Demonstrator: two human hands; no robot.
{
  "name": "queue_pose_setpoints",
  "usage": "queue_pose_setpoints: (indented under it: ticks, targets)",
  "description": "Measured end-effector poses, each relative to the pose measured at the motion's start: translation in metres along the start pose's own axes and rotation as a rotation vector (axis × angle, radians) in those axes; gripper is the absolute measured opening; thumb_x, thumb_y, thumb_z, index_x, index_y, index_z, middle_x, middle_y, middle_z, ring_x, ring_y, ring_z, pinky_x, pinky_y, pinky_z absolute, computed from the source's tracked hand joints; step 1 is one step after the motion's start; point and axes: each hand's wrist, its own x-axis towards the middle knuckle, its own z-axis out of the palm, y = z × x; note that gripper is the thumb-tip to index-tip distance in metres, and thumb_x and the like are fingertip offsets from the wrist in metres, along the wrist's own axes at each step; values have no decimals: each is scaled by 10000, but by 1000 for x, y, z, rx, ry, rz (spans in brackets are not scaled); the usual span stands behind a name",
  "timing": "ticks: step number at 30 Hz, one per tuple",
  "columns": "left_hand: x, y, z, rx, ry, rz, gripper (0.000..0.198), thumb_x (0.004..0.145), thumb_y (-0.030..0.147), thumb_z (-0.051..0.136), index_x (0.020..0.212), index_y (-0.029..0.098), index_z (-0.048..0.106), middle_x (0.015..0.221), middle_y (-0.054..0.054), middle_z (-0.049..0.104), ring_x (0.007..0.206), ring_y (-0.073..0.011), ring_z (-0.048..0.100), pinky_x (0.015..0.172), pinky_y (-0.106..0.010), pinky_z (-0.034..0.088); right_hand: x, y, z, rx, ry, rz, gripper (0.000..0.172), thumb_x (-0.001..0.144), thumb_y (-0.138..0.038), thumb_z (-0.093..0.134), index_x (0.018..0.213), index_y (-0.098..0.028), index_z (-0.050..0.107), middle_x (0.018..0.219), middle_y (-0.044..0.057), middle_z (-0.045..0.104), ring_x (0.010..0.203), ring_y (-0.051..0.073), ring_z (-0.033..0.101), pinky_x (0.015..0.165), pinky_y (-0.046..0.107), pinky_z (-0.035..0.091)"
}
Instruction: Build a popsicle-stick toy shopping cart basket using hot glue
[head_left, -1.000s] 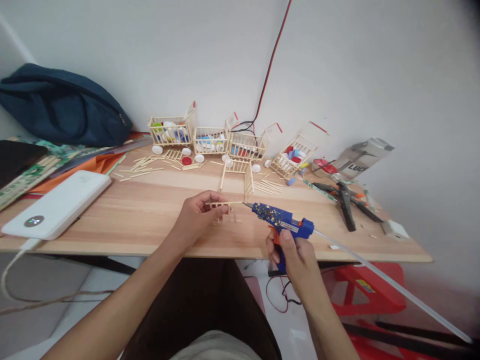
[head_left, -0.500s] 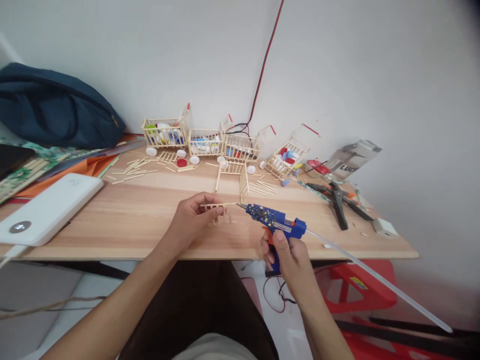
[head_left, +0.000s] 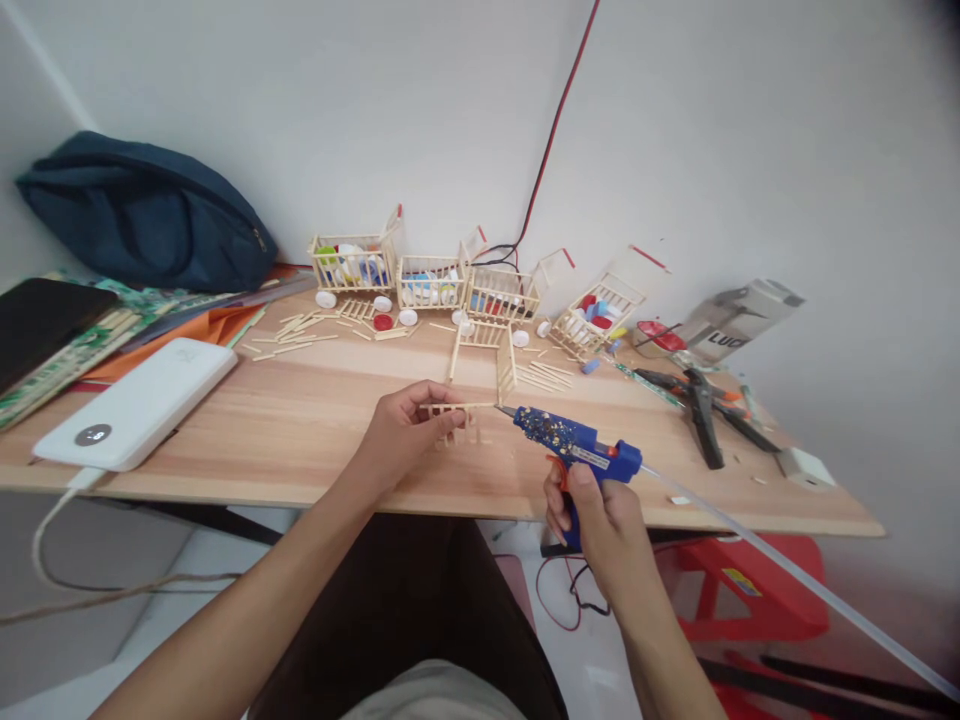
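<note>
Miniature stick carts stand far, beyond an open stick frame. Near centre, the left hand pinches a slatted panel, long axis left-right; the right hand's fingers wrap a glue gun pointing left.

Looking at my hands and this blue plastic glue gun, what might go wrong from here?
The grey nozzle of the speckled blue plastic glue gun in your right hand points toward your left hand; if hot, it could burn you. The pale wooden ladder-like piece you're pinching might shift if nudged. The translucent glue stick, jutting past the edge of the wood-grained table, could snag.
</note>
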Motion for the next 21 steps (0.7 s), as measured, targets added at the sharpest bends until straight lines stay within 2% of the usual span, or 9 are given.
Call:
queue_pose_setpoints:
  ticks: [21]
  targets:
    - [1, 0, -2, -9, -16, 20, 244, 702, 337, 790, 823, 161, 672, 745, -10, 713, 631, -101, 593, 617, -207, 441, -1, 0, -2, -49, -23, -10, 530, 941, -587, 446, 618, -171, 499, 572, -11, 444, 498, 89, 407, 473, 242, 317]
